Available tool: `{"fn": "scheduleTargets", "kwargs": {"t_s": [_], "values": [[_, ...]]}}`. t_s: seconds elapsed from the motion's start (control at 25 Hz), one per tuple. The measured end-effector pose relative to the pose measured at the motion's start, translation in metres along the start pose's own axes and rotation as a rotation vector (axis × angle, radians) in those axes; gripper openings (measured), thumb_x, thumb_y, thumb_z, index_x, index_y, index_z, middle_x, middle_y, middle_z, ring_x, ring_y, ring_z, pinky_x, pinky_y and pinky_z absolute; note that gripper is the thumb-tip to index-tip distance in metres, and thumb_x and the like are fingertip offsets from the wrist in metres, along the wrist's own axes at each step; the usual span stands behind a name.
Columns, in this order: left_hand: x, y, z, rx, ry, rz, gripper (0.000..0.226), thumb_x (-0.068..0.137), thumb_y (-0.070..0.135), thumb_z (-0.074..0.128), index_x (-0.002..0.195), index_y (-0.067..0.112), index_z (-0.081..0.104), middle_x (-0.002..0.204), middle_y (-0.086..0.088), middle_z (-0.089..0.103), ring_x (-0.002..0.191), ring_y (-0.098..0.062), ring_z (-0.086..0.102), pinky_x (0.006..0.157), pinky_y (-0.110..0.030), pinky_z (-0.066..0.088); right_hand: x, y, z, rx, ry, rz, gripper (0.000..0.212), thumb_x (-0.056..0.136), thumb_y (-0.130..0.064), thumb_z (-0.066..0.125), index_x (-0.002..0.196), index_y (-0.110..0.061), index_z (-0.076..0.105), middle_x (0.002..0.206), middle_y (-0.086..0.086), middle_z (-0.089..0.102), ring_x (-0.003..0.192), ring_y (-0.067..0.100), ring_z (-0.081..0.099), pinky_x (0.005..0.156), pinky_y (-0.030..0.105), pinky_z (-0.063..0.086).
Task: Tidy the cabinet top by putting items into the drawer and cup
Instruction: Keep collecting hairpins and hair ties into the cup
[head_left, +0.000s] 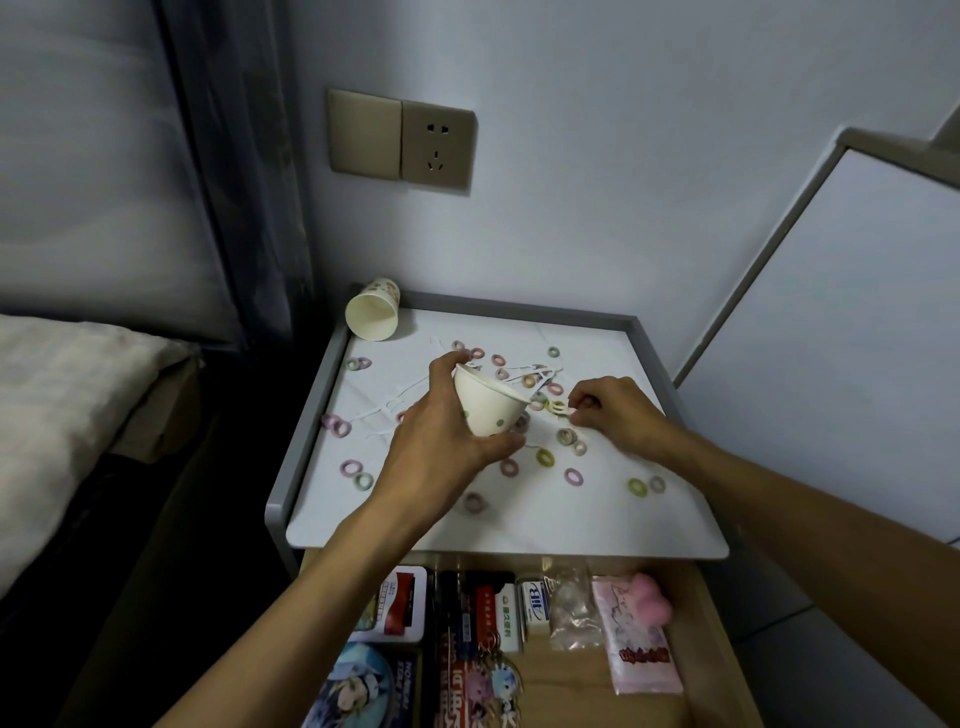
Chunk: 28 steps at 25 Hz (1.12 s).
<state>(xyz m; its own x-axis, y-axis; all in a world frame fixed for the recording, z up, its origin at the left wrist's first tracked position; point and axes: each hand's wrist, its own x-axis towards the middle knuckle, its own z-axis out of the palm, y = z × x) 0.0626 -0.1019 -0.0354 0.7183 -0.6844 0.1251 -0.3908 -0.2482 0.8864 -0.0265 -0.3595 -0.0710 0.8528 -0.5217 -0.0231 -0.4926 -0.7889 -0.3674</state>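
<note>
Cabinet top: white surface (519, 530) with a grey raised rim, centre of frame.

Cups: 2.
- Held cup (491, 410), white paper with coloured dots, centre of frame above the surface, tilted with its mouth toward the upper right. The left hand (441, 436) grips it, fingers and thumb wrapped round its wall. A thin white piece pokes over its rim.
- Second cup (373, 310) lies on its side in the upper left corner of the surface, mouth toward the viewer, against the rim.

Hair rings (573, 476): small loops in pink, green and lilac, scattered over most of the surface. About two dozen; several overlap or sit behind the hands, so the exact count cannot be told.

Thin white sticks (387, 410): a few lie among the rings near the middle of the surface; number unclear.

The right hand (618, 415), right of centre, is curled low over the surface; thumb and forefinger pinch one pale ring (566, 410) just beside the cup's mouth.

Drawer (566, 691): 1, pulled open at the bottom of the frame under the surface. Inside: a red-and-white tin (400, 603), small boxes, a clear bag, a pink packet (641, 639), printed cards, keychains.

Wall above, upper middle: 1 switch-and-socket plate (400, 137). A bed (52, 395) at left.
</note>
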Motion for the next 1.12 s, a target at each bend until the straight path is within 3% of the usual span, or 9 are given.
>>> {"fn": "scheduleTargets", "kwargs": {"t_s": [0.12, 0.24, 0.32, 0.48, 0.6, 0.72, 0.84, 1.0, 1.12], "values": [[0.0, 0.003, -0.002, -0.005, -0.003, 0.007, 0.086, 0.071, 0.034, 0.084, 0.138, 0.034, 0.029, 0.108, 0.006, 0.055, 0.094, -0.019, 0.06, 0.079, -0.039, 0.056, 0.003, -0.003, 0.0, 0.019, 0.038, 0.06, 0.013, 0.084, -0.016, 0.074, 0.097, -0.012, 0.073, 0.083, -0.003, 0.064, 0.079, 0.011, 0.059, 0.062, 0.011, 0.036], [0.0, 0.003, -0.004, -0.021, -0.005, 0.006, 0.085, 0.071, 0.033, 0.084, 0.137, 0.034, 0.03, 0.108, 0.006, 0.055, 0.094, -0.02, 0.06, 0.079, -0.04, 0.056, 0.002, -0.001, 0.005, -0.042, 0.033, 0.102, 0.018, 0.082, -0.017, 0.076, 0.099, -0.011, 0.074, 0.09, 0.002, 0.07, 0.088, 0.017, 0.064, 0.072, 0.021, 0.045], [-0.001, 0.004, -0.005, -0.026, -0.004, 0.006, 0.085, 0.071, 0.033, 0.084, 0.137, 0.034, 0.03, 0.107, 0.006, 0.055, 0.093, -0.02, 0.061, 0.079, -0.041, 0.057, 0.0, -0.001, 0.01, -0.088, 0.037, 0.089, 0.019, 0.081, -0.02, 0.077, 0.099, -0.012, 0.075, 0.094, 0.004, 0.073, 0.088, 0.019, 0.066, 0.076, 0.026, 0.049], [-0.002, 0.003, -0.006, -0.026, -0.011, 0.004, 0.085, 0.072, 0.034, 0.083, 0.138, 0.034, 0.029, 0.108, 0.006, 0.054, 0.095, -0.021, 0.061, 0.081, -0.042, 0.056, -0.007, -0.009, 0.019, -0.238, 0.075, 0.024, 0.017, 0.087, -0.024, 0.07, 0.101, -0.014, 0.073, 0.097, 0.006, 0.072, 0.085, 0.022, 0.065, 0.069, 0.026, 0.042], [-0.002, 0.001, -0.005, 0.004, -0.033, -0.002, 0.089, 0.072, 0.032, 0.084, 0.14, 0.034, 0.026, 0.111, 0.006, 0.053, 0.098, -0.022, 0.06, 0.081, -0.041, 0.056, -0.014, -0.008, 0.029, -0.346, 0.039, -0.02, 0.011, 0.093, -0.019, 0.062, 0.101, -0.012, 0.065, 0.103, 0.008, 0.066, 0.088, 0.021, 0.061, 0.074, 0.031, 0.049], [-0.003, -0.002, -0.004, 0.059, -0.053, 0.009, 0.095, 0.07, 0.031, 0.085, 0.142, 0.034, 0.023, 0.112, 0.007, 0.051, 0.1, -0.022, 0.058, 0.08, -0.042, 0.056, -0.017, -0.015, 0.013, -0.122, 0.079, 0.031, 0.005, 0.098, -0.018, 0.054, 0.1, -0.014, 0.057, 0.098, 0.003, 0.065, 0.081, 0.015, 0.06, 0.07, 0.03, 0.047], [0.0, -0.007, -0.003, 0.076, -0.068, -0.006, 0.101, 0.066, 0.028, 0.087, 0.143, 0.034, 0.022, 0.119, 0.003, 0.054, 0.103, -0.024, 0.057, 0.079, -0.043, 0.057, -0.016, -0.053, -0.034, 0.186, 0.155, -0.098, 0.006, 0.095, -0.016, 0.061, 0.098, -0.018, 0.066, 0.082, -0.004, 0.069, 0.067, 0.001, 0.063, 0.064, 0.02, 0.046], [0.001, -0.008, 0.001, 0.073, -0.072, 0.017, 0.101, 0.064, 0.026, 0.087, 0.143, 0.033, 0.025, 0.119, 0.005, 0.058, 0.1, -0.019, 0.057, 0.07, -0.027, 0.05, -0.025, -0.115, -0.075, 0.082, -0.125, -0.349, 0.014, 0.088, -0.02, 0.07, 0.1, -0.022, 0.076, 0.085, -0.014, 0.073, 0.075, -0.009, 0.064, 0.067, 0.008, 0.047], [0.001, -0.008, 0.001, 0.052, -0.069, 0.02, 0.1, 0.065, 0.024, 0.086, 0.143, 0.032, 0.025, 0.112, 0.008, 0.059, 0.098, -0.017, 0.058, 0.069, -0.027, 0.048, -0.026, -0.129, -0.065, -0.009, -0.262, -0.436, 0.015, 0.085, -0.019, 0.071, 0.099, -0.024, 0.077, 0.088, -0.011, 0.073, 0.073, -0.006, 0.06, 0.065, 0.008, 0.041]]}}
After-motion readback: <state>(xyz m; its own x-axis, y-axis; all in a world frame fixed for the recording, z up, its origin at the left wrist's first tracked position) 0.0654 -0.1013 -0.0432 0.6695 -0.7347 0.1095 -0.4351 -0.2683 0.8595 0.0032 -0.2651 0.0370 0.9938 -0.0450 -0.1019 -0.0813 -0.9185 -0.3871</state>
